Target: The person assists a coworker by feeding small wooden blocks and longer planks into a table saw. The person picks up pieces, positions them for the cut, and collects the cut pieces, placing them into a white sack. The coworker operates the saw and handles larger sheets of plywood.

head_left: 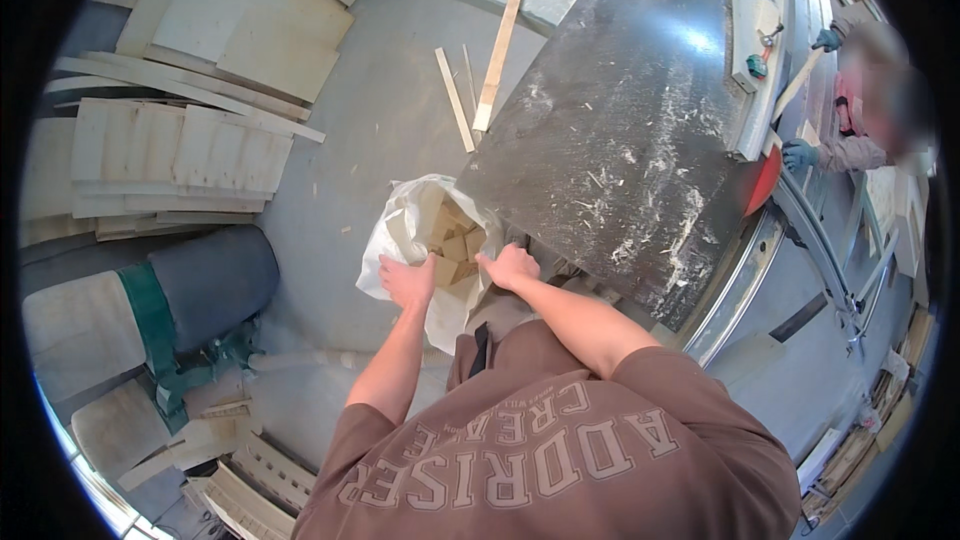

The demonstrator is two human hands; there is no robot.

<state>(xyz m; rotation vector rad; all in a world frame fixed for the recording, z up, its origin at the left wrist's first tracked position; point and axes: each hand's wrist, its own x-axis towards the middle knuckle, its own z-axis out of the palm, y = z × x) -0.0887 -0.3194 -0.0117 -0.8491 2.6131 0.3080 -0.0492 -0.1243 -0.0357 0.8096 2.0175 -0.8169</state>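
Note:
A white sack (388, 230) stands open at the top in front of me, beside the dark tabletop. Inside it lie several small wood offcuts (455, 245), pale tan and blocky. My left hand (406, 280) is closed on the sack's near left rim, its thumb toward the opening. On the near right rim, my right hand (510, 266) is closed too, fingers curled round the sack's edge. Some of the right fingers are hidden. The lower part of the sack is partly out of sight below my hands.
A dark tabletop (600, 120) strewn with sawdust adjoins the sack on the right. At the far right a co-worker in gloves (800, 154) holds a board by a red disc (765, 182). Stacked boards (180, 155) and a dust-collector bag (85, 325) stand left; wood strips (456, 100) lie ahead.

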